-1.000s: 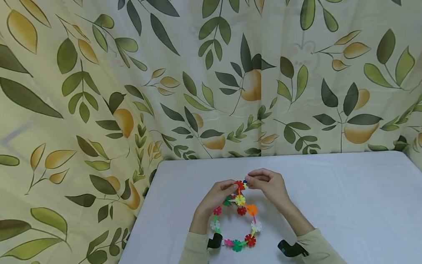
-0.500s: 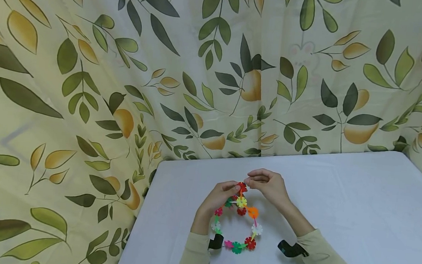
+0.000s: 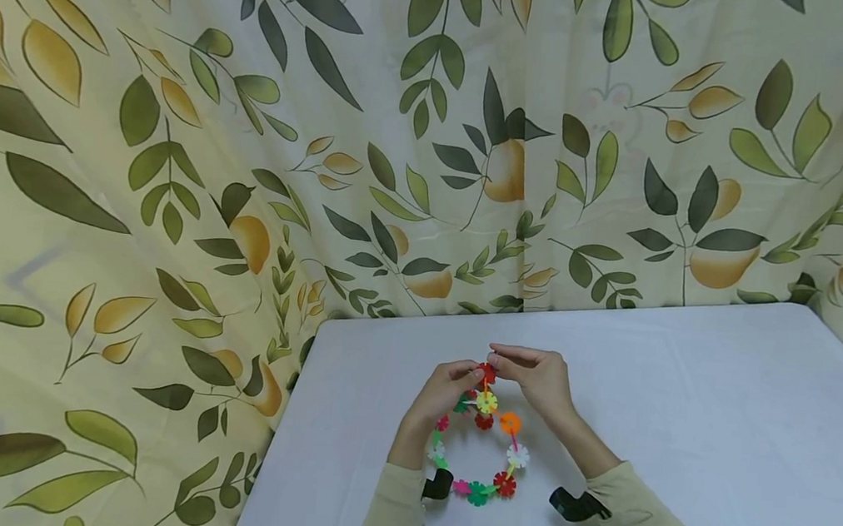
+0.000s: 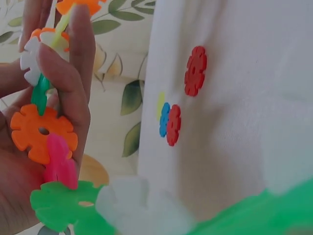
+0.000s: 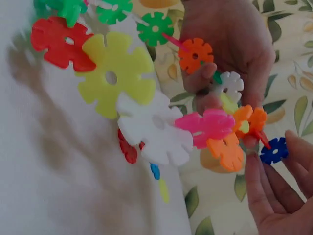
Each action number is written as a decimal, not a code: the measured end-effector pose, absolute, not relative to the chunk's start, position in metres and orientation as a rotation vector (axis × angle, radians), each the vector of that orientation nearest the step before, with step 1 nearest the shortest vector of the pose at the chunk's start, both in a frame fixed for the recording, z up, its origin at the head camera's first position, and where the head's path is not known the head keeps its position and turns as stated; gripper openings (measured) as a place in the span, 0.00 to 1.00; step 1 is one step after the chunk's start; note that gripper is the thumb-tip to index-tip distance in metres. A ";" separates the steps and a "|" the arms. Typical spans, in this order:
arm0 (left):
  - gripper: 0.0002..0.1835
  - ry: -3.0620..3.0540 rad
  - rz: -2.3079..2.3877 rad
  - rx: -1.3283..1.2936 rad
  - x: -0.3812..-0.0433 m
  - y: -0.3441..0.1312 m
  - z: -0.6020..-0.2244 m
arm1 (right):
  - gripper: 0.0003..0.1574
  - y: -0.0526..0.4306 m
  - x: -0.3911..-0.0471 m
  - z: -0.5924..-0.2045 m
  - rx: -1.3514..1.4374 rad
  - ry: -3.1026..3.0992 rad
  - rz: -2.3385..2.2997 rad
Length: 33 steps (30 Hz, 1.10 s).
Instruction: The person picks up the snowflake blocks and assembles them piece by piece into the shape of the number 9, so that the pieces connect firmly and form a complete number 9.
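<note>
A loop of flower-shaped plastic discs (image 3: 478, 493), slotted edge to edge in many colours, hangs between the person's forearms above the table. At its upper end the left hand (image 3: 440, 394) pinches the chain with thumb and fingers, close to a red disc (image 3: 487, 374). In the right wrist view those fingers lie by a white disc (image 5: 231, 84) and an orange disc (image 5: 252, 120). The right hand (image 3: 539, 382) pinches a dark blue disc (image 5: 275, 151) between thumb and fingers. That blue disc sits right at the edge of a red piece (image 5: 262, 139) on the chain's end.
Loose discs lie on the white-covered table (image 3: 679, 419): a red one (image 4: 195, 71), another red one (image 4: 173, 125) and a blue one (image 4: 165, 120) with a yellow one close by. A leaf-patterned curtain (image 3: 429, 172) hangs behind the table. Black wrist cameras sit on both sleeves.
The right hand has dipped slightly and its index finger reaches further forward over the chain's end. The left hand and the loop have shifted a little to the right in the head view.
</note>
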<state>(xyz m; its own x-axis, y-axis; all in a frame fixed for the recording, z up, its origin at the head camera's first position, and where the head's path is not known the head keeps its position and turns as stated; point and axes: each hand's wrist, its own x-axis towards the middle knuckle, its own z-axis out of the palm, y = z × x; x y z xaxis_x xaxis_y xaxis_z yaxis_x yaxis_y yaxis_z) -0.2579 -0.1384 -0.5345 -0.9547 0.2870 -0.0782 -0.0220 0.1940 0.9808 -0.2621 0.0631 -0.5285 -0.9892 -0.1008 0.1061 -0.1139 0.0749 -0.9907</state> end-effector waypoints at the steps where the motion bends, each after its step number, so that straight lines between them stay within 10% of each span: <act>1: 0.14 2.219 1.852 0.242 -0.258 -0.137 -0.535 | 0.25 0.062 -0.262 -0.529 0.225 -2.270 2.137; 33: 0.13 2.193 1.886 0.128 -0.251 -0.143 -0.535 | 0.26 0.061 -0.269 -0.547 0.266 -2.123 2.384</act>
